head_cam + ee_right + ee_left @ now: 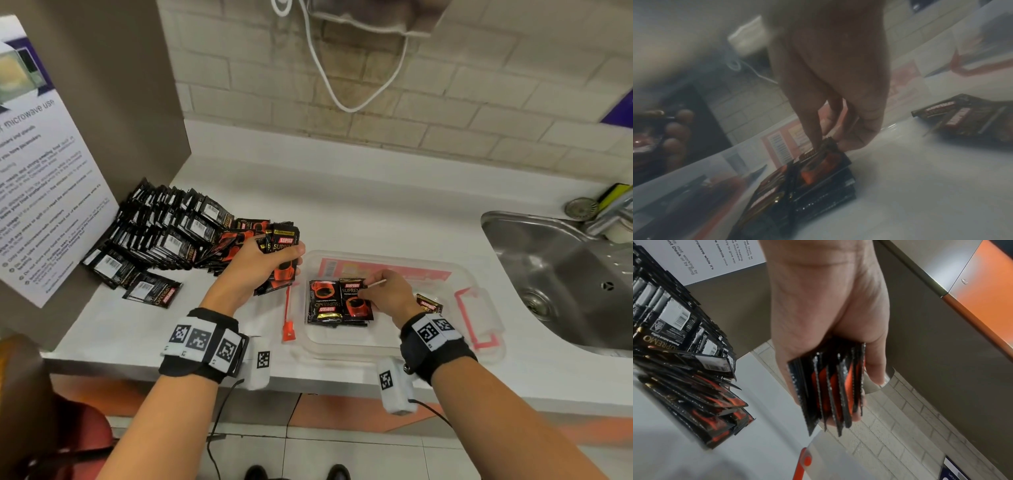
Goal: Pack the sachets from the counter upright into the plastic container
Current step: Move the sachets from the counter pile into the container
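A clear plastic container (346,346) with red latches sits on the white counter. Inside it a stack of black-and-red sachets (339,301) (818,178) lies flat, and another sachet (428,303) (966,116) lies further right. My right hand (390,291) (838,97) is in the container, its fingertips pinching the top edge of the stack's uppermost sachet. My left hand (260,270) (828,313) grips a bundle of several sachets (282,260) (830,386) on edge, just left of the container. A large pile of sachets (164,233) (684,353) covers the counter's left side.
A steel sink (565,281) is set into the counter on the right, with a sponge (613,195) behind it. A grey panel bearing a printed notice (44,171) stands at the left. A red latch (288,318) hangs off the container's left side. A white cable (325,68) hangs on the brick wall.
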`<state>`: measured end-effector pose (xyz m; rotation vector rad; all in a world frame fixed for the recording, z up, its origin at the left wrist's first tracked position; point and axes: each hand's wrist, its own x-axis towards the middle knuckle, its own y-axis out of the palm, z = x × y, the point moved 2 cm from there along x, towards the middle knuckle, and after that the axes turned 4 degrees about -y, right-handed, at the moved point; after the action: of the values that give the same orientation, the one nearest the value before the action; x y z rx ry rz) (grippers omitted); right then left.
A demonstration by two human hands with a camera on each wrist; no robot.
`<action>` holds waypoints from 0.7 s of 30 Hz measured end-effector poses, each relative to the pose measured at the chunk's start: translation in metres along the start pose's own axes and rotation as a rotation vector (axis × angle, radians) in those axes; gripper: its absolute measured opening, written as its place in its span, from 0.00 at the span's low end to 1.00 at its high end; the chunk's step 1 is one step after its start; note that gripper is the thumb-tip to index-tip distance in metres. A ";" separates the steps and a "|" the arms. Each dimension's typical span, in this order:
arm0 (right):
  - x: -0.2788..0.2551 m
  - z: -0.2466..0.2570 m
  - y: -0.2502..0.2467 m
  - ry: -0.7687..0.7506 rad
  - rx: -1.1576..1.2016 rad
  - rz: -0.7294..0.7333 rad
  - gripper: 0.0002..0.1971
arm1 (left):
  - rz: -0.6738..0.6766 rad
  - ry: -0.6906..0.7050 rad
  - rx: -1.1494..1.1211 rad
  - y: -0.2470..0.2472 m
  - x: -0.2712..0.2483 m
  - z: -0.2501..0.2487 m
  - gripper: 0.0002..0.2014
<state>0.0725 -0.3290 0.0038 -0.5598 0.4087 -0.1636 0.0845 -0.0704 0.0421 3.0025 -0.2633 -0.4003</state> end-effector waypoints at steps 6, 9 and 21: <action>-0.003 -0.003 0.005 -0.035 -0.084 0.052 0.16 | -0.001 -0.002 -0.004 0.003 0.001 0.002 0.06; -0.005 -0.003 0.010 -0.062 -0.083 0.085 0.16 | 0.005 -0.006 0.012 0.005 0.002 0.002 0.06; -0.009 0.014 -0.008 -0.160 0.074 -0.038 0.06 | 0.067 0.074 0.234 0.021 -0.005 -0.025 0.08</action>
<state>0.0702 -0.3265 0.0222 -0.5034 0.2356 -0.1681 0.0834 -0.0881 0.0694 3.2169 -0.4308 -0.2689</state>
